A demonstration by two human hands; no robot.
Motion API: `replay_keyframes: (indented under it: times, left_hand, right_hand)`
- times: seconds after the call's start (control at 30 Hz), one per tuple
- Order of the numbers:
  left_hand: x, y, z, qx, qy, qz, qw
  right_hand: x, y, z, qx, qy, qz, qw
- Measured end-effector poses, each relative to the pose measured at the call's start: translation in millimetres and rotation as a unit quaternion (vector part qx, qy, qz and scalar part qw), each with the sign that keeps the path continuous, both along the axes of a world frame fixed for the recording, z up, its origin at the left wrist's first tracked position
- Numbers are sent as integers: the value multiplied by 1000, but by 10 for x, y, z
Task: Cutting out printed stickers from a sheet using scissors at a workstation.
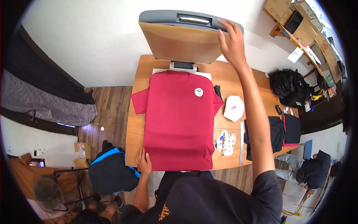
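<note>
A dark red T-shirt (179, 119) lies spread over the heat press's lower platen on the wooden table, its collar toward the back. A round white patch (198, 92) sits on the right side of its chest. Behind it, the grey lid (158, 16) of the heat press stands raised, with its tan underside facing me. My right hand (235, 44) reaches up to the lid's right corner, fingers spread, beside the handle (194, 19); whether it touches the lid is unclear. At the shirt's lower left corner, my left hand (143, 162) rests with fingers stretched out.
Right of the shirt are a white cap-like piece (234, 108), a pile of small cut-out patches (225, 143), a metal ruler (241, 143) and folded dark garments (274, 132). A black bag (291, 87) lies farther right. Dark and blue clothing (113, 170) sits left of the table. Another person (313, 170) is at right.
</note>
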State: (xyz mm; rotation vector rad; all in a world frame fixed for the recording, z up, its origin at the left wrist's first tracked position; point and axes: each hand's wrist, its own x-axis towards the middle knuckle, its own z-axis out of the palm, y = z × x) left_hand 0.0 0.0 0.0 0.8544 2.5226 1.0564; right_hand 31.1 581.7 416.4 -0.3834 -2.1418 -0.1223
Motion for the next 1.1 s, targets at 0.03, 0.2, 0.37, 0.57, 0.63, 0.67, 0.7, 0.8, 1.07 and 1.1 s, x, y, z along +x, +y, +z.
replay_keyframes:
  times: [0.03, 0.2, 0.37, 0.57, 0.63, 0.67, 0.7, 0.8, 1.07, 1.1]
  left_hand:
    - [209, 14, 65, -17, 33, 16, 999]
    - [-48, -276, 310, 1, 74, 49, 996]
    - [-143, -284, 817, 26, 95, 75, 992]
    - [-126, 602, 1058, 121, 89, 2, 989]
    - [-296, 909, 1240, 168, 130, -34, 976]
    - [-397, 1116, 1435, 193, 147, -57, 968]
    - [-485, 1333, 1690, 218, 163, -79, 959]
    - [-701, 1936, 2440, 279, 237, -132, 921]
    - [-992, 2595, 3579, 133, 397, -311, 853]
    - [-979, 2571, 3570, 116, 341, -345, 867]
  right_hand:
    - [46, 42, 32, 5, -2, 7, 1000]
    - [-609, 348, 286, 22, -129, -72, 989]
    - [-721, 191, 532, -186, -251, -148, 938]
    - [-265, 0, 262, -114, -235, -74, 962]
    - [-187, -237, 202, -102, -223, -59, 968]
    - [-145, -375, 162, -88, -215, -55, 971]
    - [-100, -493, 124, -95, -219, -44, 970]
    - [23, -764, -78, -61, -188, -17, 980]
    - [535, -1645, -647, -38, -135, 24, 990]
    - [599, -1797, -697, -56, -154, 21, 986]
